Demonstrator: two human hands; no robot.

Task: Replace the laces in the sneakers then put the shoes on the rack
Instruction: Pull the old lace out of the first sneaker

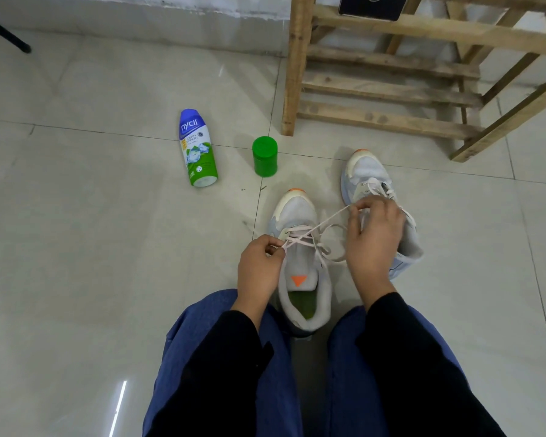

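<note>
Head view, looking down past blue-trousered knees to a pale glossy tiled floor (108, 216). A white and pale-blue fabric sneaker with an orange triangle on its tongue (297, 212) stands upright between the knees, toe pointing away, probably so that its eyelets face the person. A thin pale-pink cord lace (328, 218) crosses over its lower eyelets. The left hand (260, 263) has its fingers curled in, pinching one end of the lace beside the shoe. The right hand (375, 234) pinches the other end, held higher and out to the right. Both strands run taut, which suggests the crossing is being snugged down before the next eyelets are threaded. The matching second sneaker (364, 171), already laced at least in part, waits just to the right and is partly hidden by the right hand. A slatted shoe rack of rough pale wood (388, 89) stands just beyond, with no shoes on the slats in view. Set aside to the left are a blue, white and green plastic powder bottle (197, 146), lying on its side, and a small green plastic lidded jar (264, 156), standing upright.
</note>
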